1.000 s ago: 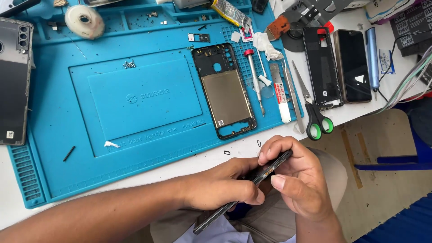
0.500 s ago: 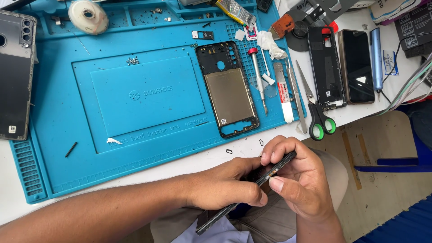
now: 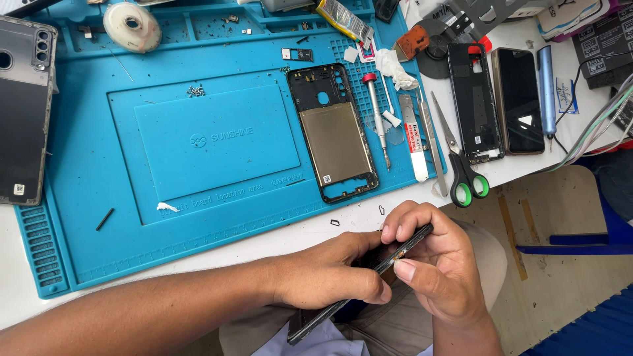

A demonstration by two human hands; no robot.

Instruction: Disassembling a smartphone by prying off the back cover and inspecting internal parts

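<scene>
Phone (image 3: pixel 359 277) edge-on in both hands, long axis running lower-left to upper-right.

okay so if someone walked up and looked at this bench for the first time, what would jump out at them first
Probably the big blue work mat covering most of the white table, with an opened phone frame lying near its right edge. Next, at the near edge, the left hand and right hand grip a thin dark phone part edge-on over the lap. To the right of the mat lie green-handled scissors and two more dark phones.
</scene>
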